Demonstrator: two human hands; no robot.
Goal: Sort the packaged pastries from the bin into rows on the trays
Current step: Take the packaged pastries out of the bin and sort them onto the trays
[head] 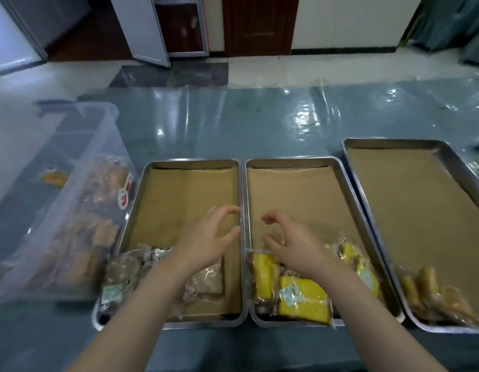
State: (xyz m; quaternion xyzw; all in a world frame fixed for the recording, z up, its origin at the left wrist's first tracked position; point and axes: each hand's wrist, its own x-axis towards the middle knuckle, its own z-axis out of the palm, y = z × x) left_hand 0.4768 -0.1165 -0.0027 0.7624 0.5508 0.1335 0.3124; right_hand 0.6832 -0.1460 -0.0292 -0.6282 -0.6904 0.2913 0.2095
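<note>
Three steel trays lined with brown paper lie side by side. The left tray (155, 167) holds brown packaged pastries (120, 275) along its near end. In the middle tray (337, 170) lie yellow cake packs (302, 296), and the right tray (445, 151) has golden rolls (431, 294) in its near corner. A clear plastic bin (80, 200) with more packaged pastries stands to the left. My left hand (206, 240) hovers over the left tray, fingers loosely curled, holding nothing. My right hand (292, 242) hovers over the middle tray in the same way, empty.
The trays and bin sit on a blue surface under a shiny clear plastic sheet (286, 114). Beyond it are a pale tiled floor, a grey open door (144, 28) and a dark wooden door (260, 22).
</note>
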